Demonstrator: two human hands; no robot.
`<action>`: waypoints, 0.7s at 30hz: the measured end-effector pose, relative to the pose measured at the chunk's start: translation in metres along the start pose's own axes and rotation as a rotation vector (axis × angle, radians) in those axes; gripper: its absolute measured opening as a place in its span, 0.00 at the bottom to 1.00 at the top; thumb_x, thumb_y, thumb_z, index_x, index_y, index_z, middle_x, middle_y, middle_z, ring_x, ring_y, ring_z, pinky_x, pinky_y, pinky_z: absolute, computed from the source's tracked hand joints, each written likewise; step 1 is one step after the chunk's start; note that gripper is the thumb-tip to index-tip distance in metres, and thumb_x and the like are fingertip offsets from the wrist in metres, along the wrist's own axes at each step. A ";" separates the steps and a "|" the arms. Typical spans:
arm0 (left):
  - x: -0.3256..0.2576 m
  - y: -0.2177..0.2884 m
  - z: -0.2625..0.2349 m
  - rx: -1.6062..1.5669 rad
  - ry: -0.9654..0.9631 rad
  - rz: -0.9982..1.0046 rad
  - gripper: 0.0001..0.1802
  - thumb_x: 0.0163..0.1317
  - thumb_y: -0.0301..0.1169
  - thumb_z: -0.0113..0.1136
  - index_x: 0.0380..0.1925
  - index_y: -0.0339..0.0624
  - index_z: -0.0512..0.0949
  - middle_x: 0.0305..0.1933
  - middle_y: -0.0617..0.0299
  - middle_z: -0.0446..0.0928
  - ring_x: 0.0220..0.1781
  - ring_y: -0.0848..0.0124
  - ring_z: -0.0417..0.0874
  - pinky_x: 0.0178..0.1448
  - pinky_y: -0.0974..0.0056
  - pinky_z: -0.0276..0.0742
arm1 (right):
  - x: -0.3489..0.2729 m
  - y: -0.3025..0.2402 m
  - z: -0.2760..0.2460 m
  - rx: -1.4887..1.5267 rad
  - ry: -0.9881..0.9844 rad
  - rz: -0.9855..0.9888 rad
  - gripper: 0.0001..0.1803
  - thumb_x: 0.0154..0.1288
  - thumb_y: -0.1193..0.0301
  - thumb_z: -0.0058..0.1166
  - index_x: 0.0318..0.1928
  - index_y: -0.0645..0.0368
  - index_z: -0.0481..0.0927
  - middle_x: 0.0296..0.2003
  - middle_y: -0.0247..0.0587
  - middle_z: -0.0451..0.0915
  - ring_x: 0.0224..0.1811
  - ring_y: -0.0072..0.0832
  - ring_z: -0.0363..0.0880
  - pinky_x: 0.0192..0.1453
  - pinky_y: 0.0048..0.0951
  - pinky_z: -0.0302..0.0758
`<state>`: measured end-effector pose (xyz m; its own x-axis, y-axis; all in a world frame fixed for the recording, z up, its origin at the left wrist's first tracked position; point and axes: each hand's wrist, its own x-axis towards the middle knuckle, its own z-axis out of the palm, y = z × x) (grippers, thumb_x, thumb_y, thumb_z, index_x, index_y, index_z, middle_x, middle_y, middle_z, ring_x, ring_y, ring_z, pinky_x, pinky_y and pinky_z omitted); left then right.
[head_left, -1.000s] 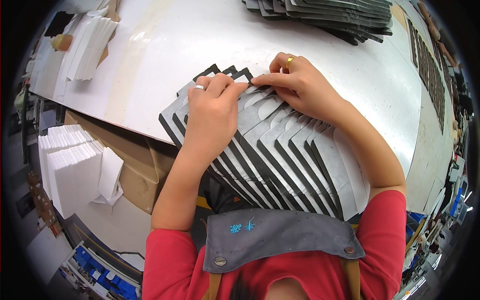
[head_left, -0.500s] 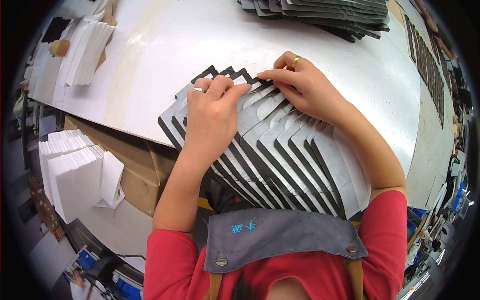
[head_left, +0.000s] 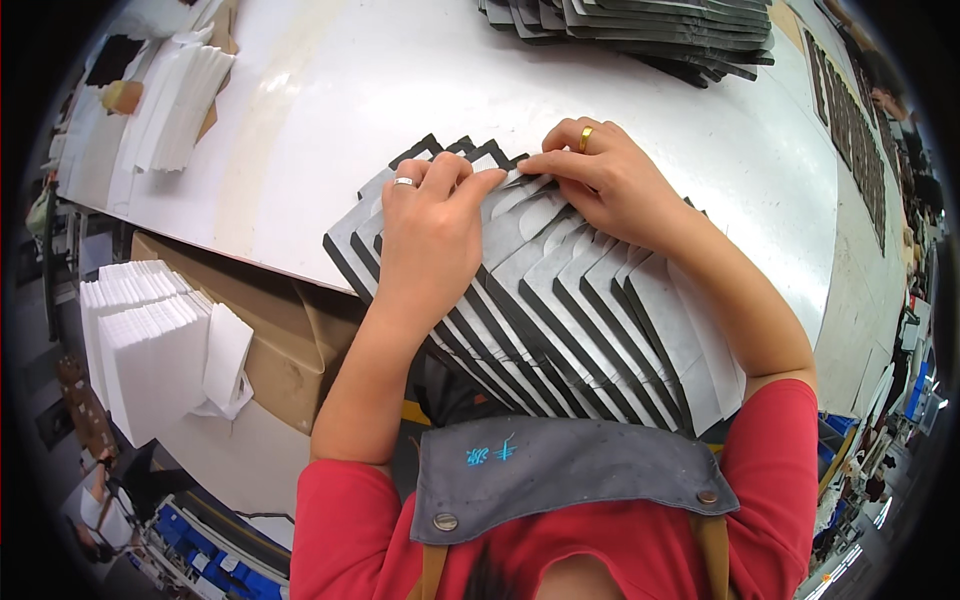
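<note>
A fanned stack of thin grey panels with black edges lies before me, overlapping like steps and reaching from the table over its near edge toward my apron. My left hand rests on the upper left of the fan, its thumb and fingers closed at a panel's black edge. Close beside it, my right hand pinches the same edge area between thumb and forefinger. Both sets of fingertips nearly meet at the stack's far end. Pale rounded flaps show along the panels below my right hand. What lies under the left palm is hidden.
A larger pile of black-edged panels sits at the far side of the white table. White sheets are stacked at the far left. Lower left, white blocks of sheets stand beside a brown carton. Dark strips lie far right.
Both hands keep to the same edge area, shifting slightly; the right hand has turned a little and lowered. In view, the fan sits slightly further right. At lower left, a person in the background has moved.
</note>
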<state>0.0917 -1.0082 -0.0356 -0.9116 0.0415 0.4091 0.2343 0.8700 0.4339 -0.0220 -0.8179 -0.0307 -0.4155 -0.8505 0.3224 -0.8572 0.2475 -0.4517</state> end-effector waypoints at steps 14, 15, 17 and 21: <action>0.004 -0.021 -0.017 -0.198 -0.065 -0.278 0.13 0.60 0.23 0.57 0.46 0.39 0.79 0.43 0.56 0.73 0.48 0.61 0.74 0.55 0.61 0.70 | 0.053 -0.013 0.006 0.466 -0.130 0.479 0.15 0.62 0.76 0.52 0.50 0.57 0.78 0.29 0.34 0.74 0.25 0.18 0.68 0.31 0.20 0.69; 0.004 -0.022 -0.018 -0.197 -0.067 -0.268 0.13 0.60 0.23 0.57 0.46 0.40 0.80 0.43 0.56 0.73 0.49 0.61 0.73 0.55 0.61 0.70 | 0.051 -0.010 0.006 0.492 -0.125 0.471 0.15 0.62 0.77 0.51 0.50 0.57 0.79 0.28 0.33 0.73 0.25 0.18 0.67 0.31 0.20 0.68; 0.004 -0.023 -0.019 -0.196 -0.069 -0.247 0.13 0.59 0.23 0.57 0.45 0.41 0.80 0.43 0.56 0.73 0.49 0.60 0.72 0.56 0.61 0.69 | 0.047 -0.008 0.007 0.477 -0.109 0.395 0.15 0.62 0.78 0.51 0.49 0.57 0.80 0.29 0.33 0.71 0.25 0.18 0.65 0.31 0.19 0.66; 0.003 -0.027 -0.017 -0.217 -0.047 -0.180 0.12 0.58 0.22 0.57 0.42 0.42 0.81 0.42 0.57 0.73 0.45 0.59 0.71 0.53 0.57 0.66 | 0.042 -0.006 0.011 0.401 -0.102 0.251 0.14 0.61 0.79 0.50 0.45 0.56 0.83 0.32 0.32 0.71 0.27 0.19 0.65 0.32 0.20 0.66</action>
<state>0.0888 -1.0394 -0.0326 -0.9584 -0.0770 0.2748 0.1298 0.7399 0.6600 -0.0313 -0.8601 -0.0238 -0.5455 -0.8335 0.0881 -0.5407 0.2697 -0.7968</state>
